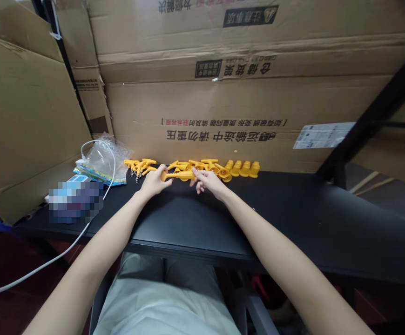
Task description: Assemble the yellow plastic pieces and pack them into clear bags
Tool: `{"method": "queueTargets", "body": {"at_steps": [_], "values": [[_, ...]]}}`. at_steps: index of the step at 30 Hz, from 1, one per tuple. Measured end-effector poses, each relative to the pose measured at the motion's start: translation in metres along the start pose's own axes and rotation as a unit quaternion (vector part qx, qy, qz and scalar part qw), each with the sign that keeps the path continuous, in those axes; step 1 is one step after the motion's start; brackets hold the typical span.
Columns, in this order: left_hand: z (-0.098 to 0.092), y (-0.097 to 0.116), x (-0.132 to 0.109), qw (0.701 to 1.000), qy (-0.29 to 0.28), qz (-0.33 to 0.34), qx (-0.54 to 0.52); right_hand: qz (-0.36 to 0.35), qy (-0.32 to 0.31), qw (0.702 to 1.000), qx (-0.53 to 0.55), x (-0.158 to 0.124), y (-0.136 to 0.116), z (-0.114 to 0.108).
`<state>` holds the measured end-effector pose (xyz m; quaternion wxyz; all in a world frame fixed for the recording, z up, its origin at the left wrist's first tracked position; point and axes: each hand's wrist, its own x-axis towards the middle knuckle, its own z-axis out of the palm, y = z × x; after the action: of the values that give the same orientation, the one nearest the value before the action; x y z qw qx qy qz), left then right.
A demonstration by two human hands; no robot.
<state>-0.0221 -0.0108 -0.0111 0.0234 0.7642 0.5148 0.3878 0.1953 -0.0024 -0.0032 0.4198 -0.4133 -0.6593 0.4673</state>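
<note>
Bag (101,158), contents unclear; yellow piece (178,175) in both hands (154,181) (208,180).

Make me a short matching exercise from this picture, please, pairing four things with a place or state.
Things
1. left hand
2. cable
3. label
4. bag

Places and states
A. stuck on the cardboard, toward the right
B. clear and crumpled
C. holding the left end of a yellow piece
D. white, running past the front edge of the table

Right pairs: 1-C, 2-D, 3-A, 4-B
</note>
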Motion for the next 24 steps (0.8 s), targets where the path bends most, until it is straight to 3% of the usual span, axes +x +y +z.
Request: {"method": "queueTargets", "body": {"at_steps": [5,9,17,24], "values": [[-0.001,0.001,0.0,1.0,0.001,-0.01,0.003,-0.073,-0.02,0.997,-0.005,0.001,0.002,-0.006],[-0.002,0.002,-0.001,1.0,0.0,0.002,0.016,-0.075,-0.011,0.997,-0.03,0.0,0.003,-0.004],[-0.001,0.004,-0.002,0.999,0.002,0.021,0.03,0.039,0.047,0.998,0.027,-0.001,-0.002,0.008],[0.0,0.004,-0.001,0.999,0.0,0.032,0.03,0.118,0.049,0.989,0.072,-0.002,-0.006,0.01]]}}
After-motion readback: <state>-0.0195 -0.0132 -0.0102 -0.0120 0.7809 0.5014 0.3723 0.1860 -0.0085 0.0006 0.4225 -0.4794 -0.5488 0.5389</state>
